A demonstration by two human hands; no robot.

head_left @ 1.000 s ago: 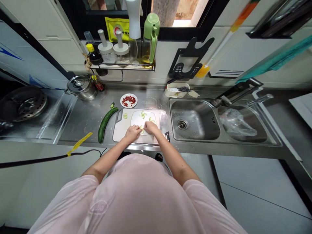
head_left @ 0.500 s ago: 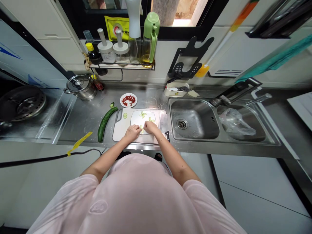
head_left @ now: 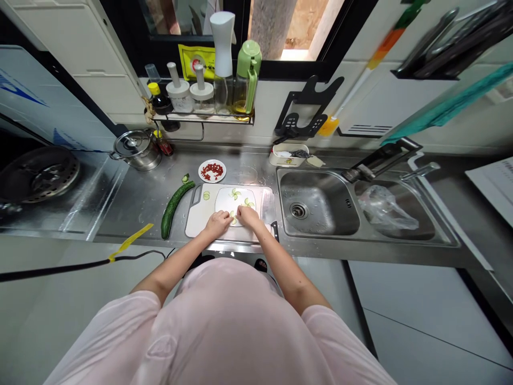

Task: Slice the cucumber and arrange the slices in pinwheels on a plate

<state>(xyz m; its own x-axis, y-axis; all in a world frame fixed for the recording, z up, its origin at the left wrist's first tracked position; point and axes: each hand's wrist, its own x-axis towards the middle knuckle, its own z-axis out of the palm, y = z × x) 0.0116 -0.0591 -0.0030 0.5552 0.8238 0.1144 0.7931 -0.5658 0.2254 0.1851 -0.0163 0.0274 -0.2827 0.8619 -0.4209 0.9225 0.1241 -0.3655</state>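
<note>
1. Cucumber slices point(head_left: 233, 222) lay near the front edge of the plate point(head_left: 222, 199), between the left hand point(head_left: 217, 223) and right hand point(head_left: 247, 216).
2. Both hands were narrow at the fingertips; any grip could not be determined.

This is a kitchen, and you can tell by the shiny metal counter point(head_left: 132, 208) with two sinks point(head_left: 316, 206) and a tap point(head_left: 420, 171) in it. On the left is a stove with a big black pan point(head_left: 38, 174), and a silver pot point(head_left: 137, 149) with a lid sits near it. A little shelf point(head_left: 200, 116) on the wall holds jars and bottles, and a cutting board point(head_left: 200, 214) lies on the counter, with a long green cucumber point(head_left: 172, 210) beside it
</note>
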